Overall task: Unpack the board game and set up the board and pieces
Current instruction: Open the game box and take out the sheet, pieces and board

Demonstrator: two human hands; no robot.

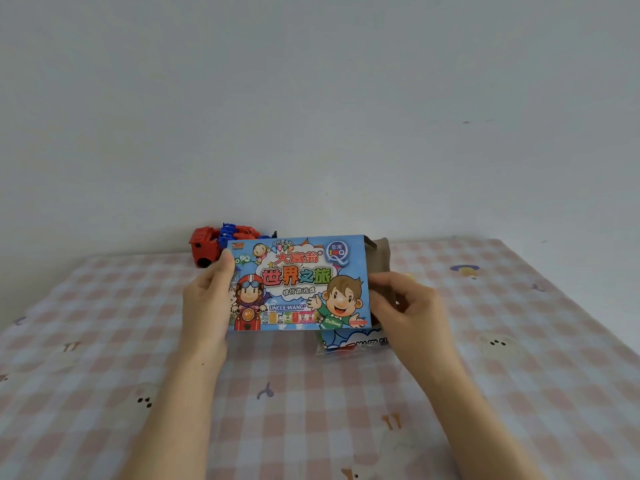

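Box (pixel 298 284) held raised above bench (pixel 311 410), printed face toward camera, long edges near level. Left hand (pixel 207 299) gripping left short edge, thumb on front face. Right end of box open, brown flap (pixel 379 254) folded back. Right hand (pixel 412 306) at that opening, fingers curled, thumb against box edge; cannot tell whether anything is pinched. Box interior hidden. Packet (pixel 346 341) lying on bench under lower right corner of box, partly covered; blue print and red parts visible. Truck (pixel 207 244) behind box, at far bench edge against wall (pixel 311 98). Checked cloth showing broadly on near side and both flanks of hands.
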